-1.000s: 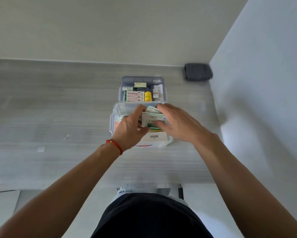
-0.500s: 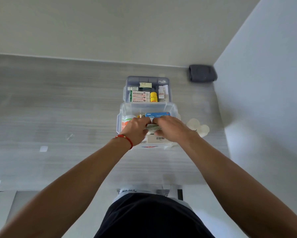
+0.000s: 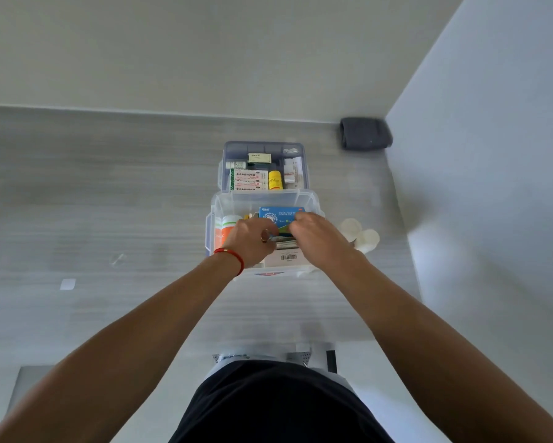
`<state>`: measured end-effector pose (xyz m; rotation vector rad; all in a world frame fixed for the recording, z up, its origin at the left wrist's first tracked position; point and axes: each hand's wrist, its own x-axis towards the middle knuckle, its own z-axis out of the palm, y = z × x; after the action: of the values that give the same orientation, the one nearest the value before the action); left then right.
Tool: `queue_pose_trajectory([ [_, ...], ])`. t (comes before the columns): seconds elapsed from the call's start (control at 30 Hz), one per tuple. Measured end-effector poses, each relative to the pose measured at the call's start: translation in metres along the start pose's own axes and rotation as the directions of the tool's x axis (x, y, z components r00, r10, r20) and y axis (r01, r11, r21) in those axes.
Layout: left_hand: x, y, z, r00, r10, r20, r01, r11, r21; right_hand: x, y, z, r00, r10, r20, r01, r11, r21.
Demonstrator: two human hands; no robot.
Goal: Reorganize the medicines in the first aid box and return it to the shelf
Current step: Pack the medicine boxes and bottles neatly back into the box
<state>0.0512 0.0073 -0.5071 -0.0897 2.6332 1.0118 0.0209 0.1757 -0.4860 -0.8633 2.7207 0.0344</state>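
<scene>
Both hands have sunk deeper into the clear first aid box (image 3: 262,199) since a second ago, when they held a green-and-white pack above its rim; that pack (image 3: 283,239) now lies low inside, mostly hidden between them, and a blue carton (image 3: 280,214) that was covered then shows behind the fingers.

The box stands on a pale grey wood-grain surface (image 3: 109,203) that runs far to a plain wall and meets a white side panel (image 3: 492,155) on the right. A dark grey folded cloth (image 3: 364,134) sits in the far right corner. Two round white pads (image 3: 360,233) lie just beside the box's right wall.

Left hand (image 3: 253,241), with a red cord on the wrist, reaches in from the near left, its fingers curled down onto the left end of the pack. Right hand (image 3: 313,238) comes in from the near right, fingers bent over the pack's right end; how tightly either one pinches it cannot be told.

The blue carton stands on its long edge, long axis left to right, printed face toward the camera. An orange-and-white bottle (image 3: 222,230) sits against the left wall. A barcoded white carton (image 3: 284,259) lies at the near wall. Beyond the box, touching its far side, a smaller tray (image 3: 264,147) holds boxes and a yellow bottle (image 3: 275,180).
</scene>
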Motion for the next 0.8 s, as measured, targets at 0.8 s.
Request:
queue_pose_trajectory([
  [0.8, 0.005, -0.003, 0.009, 0.947, -0.320, -0.025, 0.306, 0.923, -0.233, -0.045, 0.011, 0.005, 0.940, 0.108, -0.324, -0.001, 0.950, 0.313],
])
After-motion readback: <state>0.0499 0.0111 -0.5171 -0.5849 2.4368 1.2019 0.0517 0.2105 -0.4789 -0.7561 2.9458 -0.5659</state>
